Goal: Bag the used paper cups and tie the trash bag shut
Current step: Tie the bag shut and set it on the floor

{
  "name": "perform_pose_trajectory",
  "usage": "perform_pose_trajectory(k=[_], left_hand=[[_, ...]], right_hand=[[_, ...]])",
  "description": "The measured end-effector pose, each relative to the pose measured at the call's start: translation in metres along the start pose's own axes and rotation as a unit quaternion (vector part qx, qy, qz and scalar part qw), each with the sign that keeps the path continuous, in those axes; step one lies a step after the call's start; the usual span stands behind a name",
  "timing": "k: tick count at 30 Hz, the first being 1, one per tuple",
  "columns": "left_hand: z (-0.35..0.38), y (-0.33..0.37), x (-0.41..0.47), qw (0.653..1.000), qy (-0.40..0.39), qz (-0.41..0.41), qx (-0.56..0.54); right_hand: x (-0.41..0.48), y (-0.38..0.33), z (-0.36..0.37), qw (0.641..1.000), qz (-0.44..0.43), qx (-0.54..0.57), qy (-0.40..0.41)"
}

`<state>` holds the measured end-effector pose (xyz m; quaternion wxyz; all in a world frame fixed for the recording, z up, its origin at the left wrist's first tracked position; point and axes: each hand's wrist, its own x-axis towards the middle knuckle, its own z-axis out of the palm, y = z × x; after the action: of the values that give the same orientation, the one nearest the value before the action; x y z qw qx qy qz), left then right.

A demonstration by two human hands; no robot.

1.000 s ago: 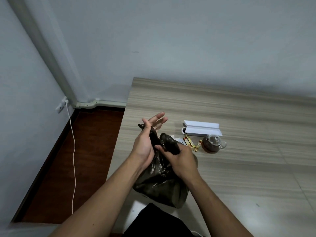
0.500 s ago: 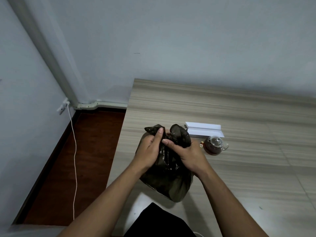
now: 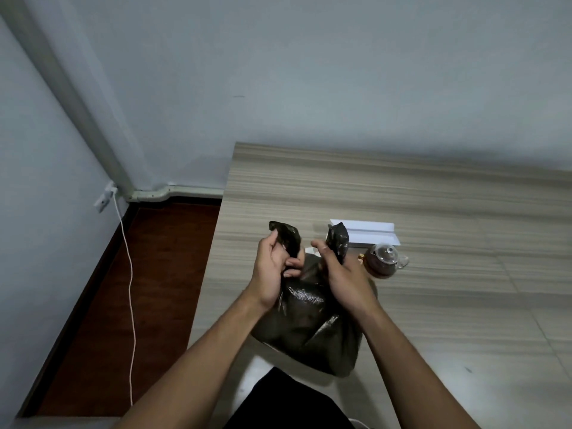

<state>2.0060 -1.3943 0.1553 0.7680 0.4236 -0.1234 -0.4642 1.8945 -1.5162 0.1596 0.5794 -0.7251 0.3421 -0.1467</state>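
Gripping one trash bag (image 3: 309,329) by two ears (image 3: 286,239): left hand (image 3: 272,274) curled round one, right hand (image 3: 343,280) round other.

The bare left forearm (image 3: 201,351) and right forearm (image 3: 411,351) rise from the bottom edge toward the centre of the frame. The left hand (image 3: 272,270) curls its fingers round one twisted ear of the black plastic trash bag (image 3: 309,329); the right hand (image 3: 345,278) grips the other ear.

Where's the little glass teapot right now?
Head view: the glass teapot stands on the table, right of the right hand and trash bag, beside the white box.
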Motion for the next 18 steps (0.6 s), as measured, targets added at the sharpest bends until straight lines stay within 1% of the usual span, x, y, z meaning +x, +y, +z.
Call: perform_pose_trajectory(k=[2, 3, 4, 6, 7, 10, 12, 13, 14, 16, 18], left_hand=[[0.003, 0.001, 0.001, 0.999, -0.030, -0.016, -0.001], [0.003, 0.000, 0.003, 0.999, -0.027, -0.022, 0.036], [0.004, 0.000, 0.003, 0.995, -0.018, -0.023, 0.093], [0.004, -0.002, 0.003, 0.979, -0.004, -0.004, 0.203], [0.003, -0.003, 0.001, 0.976, -0.010, 0.000, 0.219], [-0.002, -0.002, -0.006, 0.977, -0.054, -0.039, 0.200], [-0.003, -0.002, -0.010, 0.971, -0.084, -0.061, 0.217], [-0.003, -0.002, -0.011, 0.969, -0.085, -0.066, 0.224], [-0.004, -0.003, -0.010, 0.970, -0.071, -0.069, 0.223], [-0.006, -0.007, -0.007, 0.976, -0.017, -0.069, 0.206], [-0.007, -0.009, -0.005, 0.978, 0.020, -0.061, 0.199]], right_hand=[[0.001, -0.001, 0.005, 1.000, 0.012, -0.024, -0.008], [0.001, -0.001, 0.006, 0.999, 0.024, -0.028, -0.020], [0.001, 0.001, 0.007, 0.999, 0.016, -0.045, -0.027], [0.000, -0.001, 0.006, 0.993, -0.021, -0.114, -0.038], [0.000, -0.001, 0.006, 0.987, -0.035, -0.150, -0.046], [-0.001, 0.005, 0.006, 0.966, -0.027, -0.238, -0.099], [-0.003, 0.004, 0.003, 0.947, -0.023, -0.292, -0.130], [-0.003, 0.004, 0.001, 0.938, -0.027, -0.313, -0.145], [-0.005, 0.002, 0.000, 0.930, -0.037, -0.332, -0.154], [-0.008, -0.002, -0.001, 0.918, -0.072, -0.354, -0.163], [-0.009, 0.000, 0.000, 0.919, -0.087, -0.342, -0.177]])
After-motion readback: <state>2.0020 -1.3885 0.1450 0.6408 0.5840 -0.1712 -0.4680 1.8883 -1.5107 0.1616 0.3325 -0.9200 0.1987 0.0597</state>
